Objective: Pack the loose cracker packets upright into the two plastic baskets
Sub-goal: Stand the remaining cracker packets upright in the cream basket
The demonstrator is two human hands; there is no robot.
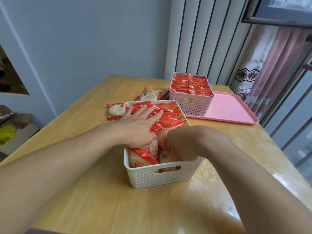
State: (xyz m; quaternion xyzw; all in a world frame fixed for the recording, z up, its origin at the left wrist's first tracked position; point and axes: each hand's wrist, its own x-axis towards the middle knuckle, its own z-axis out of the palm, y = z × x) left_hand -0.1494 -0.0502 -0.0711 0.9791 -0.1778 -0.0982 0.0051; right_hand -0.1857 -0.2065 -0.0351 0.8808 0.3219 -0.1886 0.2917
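A white woven-pattern plastic basket [162,176] at table centre is roughly two-thirds packed with glossy red-and-clear cracker packets [168,115] standing on edge, a few near its front still slumped. The left hand [136,125] lies flat on the row, fingers straight and spread, pressing the crinkled foil tops back toward twelve o'clock; the right hand [182,144] is plunged into the gap at the basket's near end, its fingers hidden among packets, so their grip cannot be told. At one o'clock, a pink basket [192,105] of the same perforated, rectangular shape looks full and tidy, sitting on a smooth pink tray [233,110]. At eleven o'clock, loose packets [116,110] lie flat on the pale wooden table [94,191], apparently the last to be packed.
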